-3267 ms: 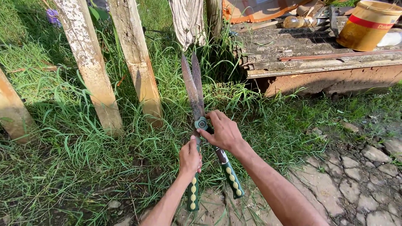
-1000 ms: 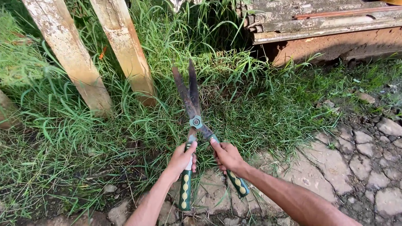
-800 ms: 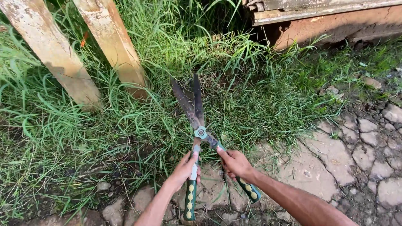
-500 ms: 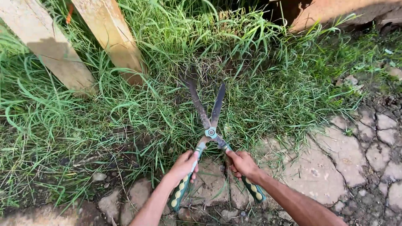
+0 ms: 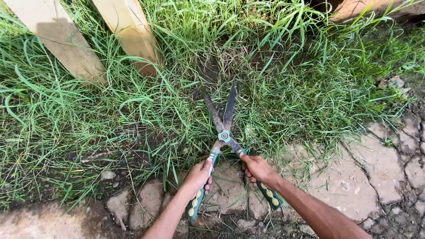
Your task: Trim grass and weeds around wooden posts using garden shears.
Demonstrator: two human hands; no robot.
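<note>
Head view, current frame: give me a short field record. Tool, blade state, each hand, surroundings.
tool: garden shears, rusty blades, green handles with yellow dots
blades: parted in a narrow V, tips down in the grass
left hand: gripping the left handle
right hand: gripping the right handle
ground near hands: cracked stone paving
background: two leaning wooden posts at upper left, standing in the grass
</note>
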